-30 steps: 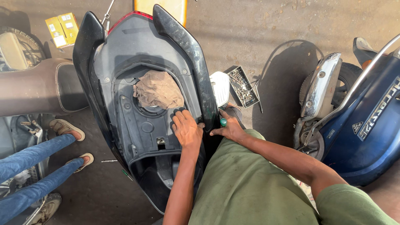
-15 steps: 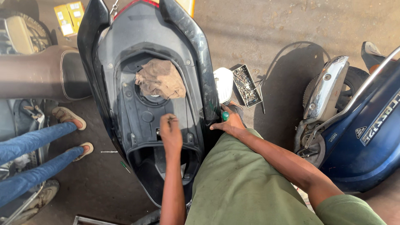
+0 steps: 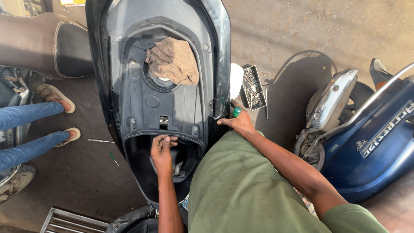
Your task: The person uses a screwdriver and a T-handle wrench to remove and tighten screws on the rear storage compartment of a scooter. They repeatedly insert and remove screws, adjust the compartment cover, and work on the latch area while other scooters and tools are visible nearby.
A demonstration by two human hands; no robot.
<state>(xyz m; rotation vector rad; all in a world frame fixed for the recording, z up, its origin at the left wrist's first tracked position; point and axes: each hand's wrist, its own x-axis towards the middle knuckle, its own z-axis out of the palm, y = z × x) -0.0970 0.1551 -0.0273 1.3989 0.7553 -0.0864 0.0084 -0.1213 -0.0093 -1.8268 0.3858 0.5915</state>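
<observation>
Screwdriver [image 3: 236,112] — under right fingers [image 3: 224,122]

Two hands [image 3: 161,149] [image 3: 239,125], one brown rag [image 3: 173,60], one parts tray [image 3: 253,87], two loose screwdrivers [image 3: 113,159] [image 3: 101,140] on the ground.

Olive-green short-sleeved shirt [image 3: 241,190], plain cotton, filling the lower middle of the view from above. Faint dust marks and small pale specks scattered over the fabric; soft creases running down the front. Right sleeve [image 3: 353,218] ending above the elbow in a folded hem, same green. Both forearms bare below the sleeves, lean and long. Left hand [image 3: 162,149] bare, no glove, no ring or watch visible, fingers [image 3: 166,140] with short nails. Right hand [image 3: 238,124] also bare, no wristband, knuckles showing. No pockets, buttons or printing visible on the shirt. Legs and feet hidden under the shirt front.
</observation>
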